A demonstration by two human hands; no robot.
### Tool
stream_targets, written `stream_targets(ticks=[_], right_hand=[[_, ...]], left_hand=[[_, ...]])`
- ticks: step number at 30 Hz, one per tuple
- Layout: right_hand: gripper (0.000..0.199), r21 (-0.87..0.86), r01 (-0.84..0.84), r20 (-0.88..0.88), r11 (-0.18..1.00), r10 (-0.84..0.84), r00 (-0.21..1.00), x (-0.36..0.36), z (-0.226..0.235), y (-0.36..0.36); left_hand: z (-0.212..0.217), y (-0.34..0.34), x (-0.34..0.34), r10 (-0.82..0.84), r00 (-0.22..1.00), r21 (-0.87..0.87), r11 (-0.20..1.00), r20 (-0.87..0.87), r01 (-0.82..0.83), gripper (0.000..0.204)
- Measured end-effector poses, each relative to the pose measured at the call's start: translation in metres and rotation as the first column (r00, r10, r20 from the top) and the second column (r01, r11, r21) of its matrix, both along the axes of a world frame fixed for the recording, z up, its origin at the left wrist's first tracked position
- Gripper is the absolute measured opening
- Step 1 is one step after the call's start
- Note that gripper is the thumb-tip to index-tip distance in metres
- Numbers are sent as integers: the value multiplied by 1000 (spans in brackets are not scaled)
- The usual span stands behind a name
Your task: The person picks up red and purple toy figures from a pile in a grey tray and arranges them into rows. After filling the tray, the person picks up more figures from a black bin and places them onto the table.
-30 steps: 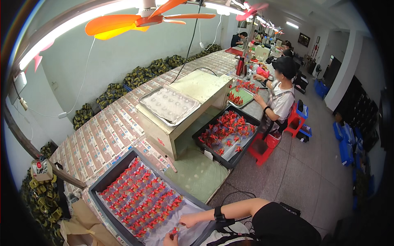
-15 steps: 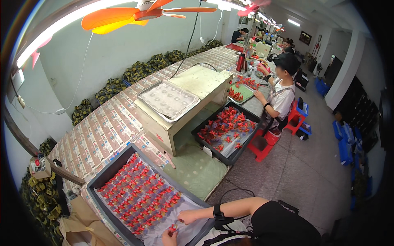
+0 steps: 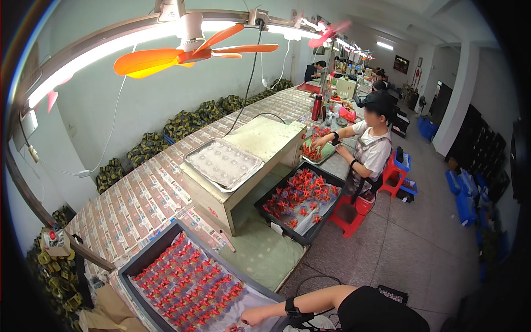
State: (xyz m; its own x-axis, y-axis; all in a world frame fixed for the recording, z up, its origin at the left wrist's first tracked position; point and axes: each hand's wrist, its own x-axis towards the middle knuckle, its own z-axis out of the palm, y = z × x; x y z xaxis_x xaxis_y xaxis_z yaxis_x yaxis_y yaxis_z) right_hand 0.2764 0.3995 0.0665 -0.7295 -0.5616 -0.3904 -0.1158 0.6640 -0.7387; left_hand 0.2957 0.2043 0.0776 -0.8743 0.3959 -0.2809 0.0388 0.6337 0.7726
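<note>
A large grey tray (image 3: 128, 276) lies before me, lined with white sheeting and filled with rows of small red figures (image 3: 188, 276) on bluish clear pieces. My right hand (image 3: 255, 316), a black band at its wrist, hangs over the bare strip of lining at the tray's near right side. Its fingers are curled; what they hold, if anything, is hidden. At the lower edge another small red figure (image 3: 235, 327) shows by the fingertips of my left hand (image 3: 227, 328), which seem pinched on it. The rest of that hand is cut off.
A black tray (image 3: 264, 213) of loose red figures stands farther right. A metal tray (image 3: 221, 163) sits on a raised wooden stand (image 3: 271, 138). Beyond, a seated co-worker (image 3: 376, 133) reaches into a green tray (image 3: 321, 157). An orange fan (image 3: 191, 54) hangs above.
The view has tilted up, so my hands and the grey tray sit lower in it. The co-worker's raised hand has come down to the red pieces in the green tray.
</note>
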Motion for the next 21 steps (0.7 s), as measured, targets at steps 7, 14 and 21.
stream_targets(ticks=[7,14,21], right_hand=[[18,-73,53,-45,996,-56,997,-4,14,-6],[24,-94,-42,-83,995,35,996,-6,52,-8],[23,86,-90,-23,992,92,995,-8,33,-11]], left_hand=[[18,11,1,-3,1000,-67,998,17,4,31],[30,5,-1,8,999,-48,999,-36,-9,30],[33,6,-2,5,999,-126,992,32,-1,30]])
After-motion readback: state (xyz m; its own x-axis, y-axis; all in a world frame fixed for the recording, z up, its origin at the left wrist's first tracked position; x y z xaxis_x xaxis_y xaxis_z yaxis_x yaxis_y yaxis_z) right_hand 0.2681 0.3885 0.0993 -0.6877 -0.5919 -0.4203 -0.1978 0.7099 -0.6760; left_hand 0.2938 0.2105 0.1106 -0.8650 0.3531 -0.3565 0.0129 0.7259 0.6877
